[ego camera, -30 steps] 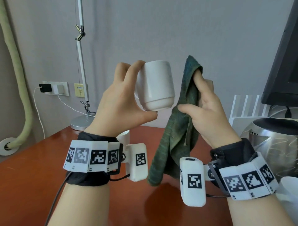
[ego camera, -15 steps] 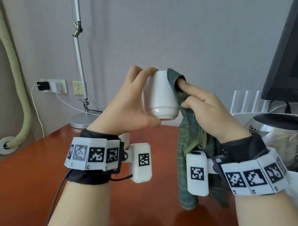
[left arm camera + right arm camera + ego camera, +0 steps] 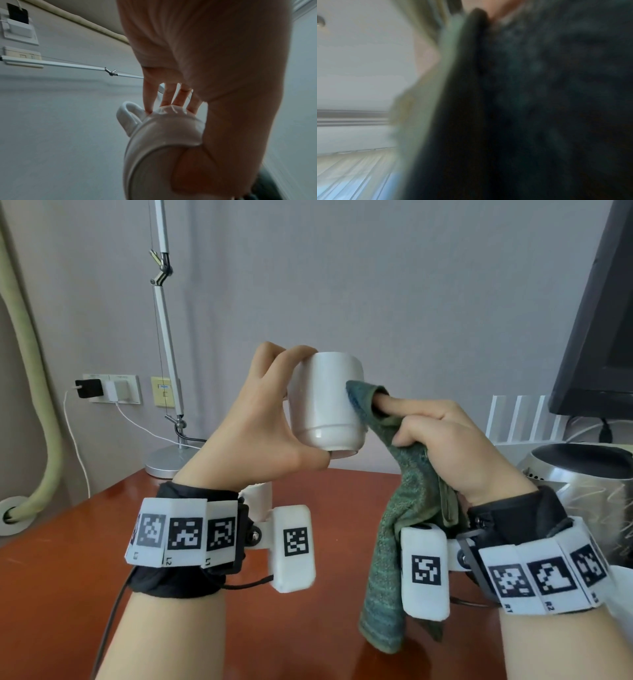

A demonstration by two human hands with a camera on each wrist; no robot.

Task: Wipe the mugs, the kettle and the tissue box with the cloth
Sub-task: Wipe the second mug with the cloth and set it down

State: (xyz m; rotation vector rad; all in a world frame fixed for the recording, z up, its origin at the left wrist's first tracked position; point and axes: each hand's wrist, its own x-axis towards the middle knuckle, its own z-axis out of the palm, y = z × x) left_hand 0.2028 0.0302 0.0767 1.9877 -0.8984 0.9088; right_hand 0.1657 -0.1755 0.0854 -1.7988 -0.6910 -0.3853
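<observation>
My left hand (image 3: 274,419) holds a white mug (image 3: 325,402) in the air above the table, fingers on its rim and thumb under its base. In the left wrist view the mug (image 3: 163,135) shows its handle (image 3: 126,117) pointing away from my palm. My right hand (image 3: 428,433) grips a green cloth (image 3: 394,508), and its straight index finger presses a fold against the mug's right side. The rest of the cloth hangs down past my right wrist. The right wrist view is blurred and mostly filled by the dark cloth (image 3: 539,108). A steel kettle (image 3: 582,484) stands at the right.
A second white mug (image 3: 258,498) peeks out behind my left wrist on the red-brown table (image 3: 68,559). A desk lamp base (image 3: 168,460) sits at the back left. At the back right are a white rack (image 3: 524,419) and a dark monitor (image 3: 599,320).
My right hand brought the cloth from beside the mug onto its right side, then slid it down the wall. Both hands and the mug sank a little.
</observation>
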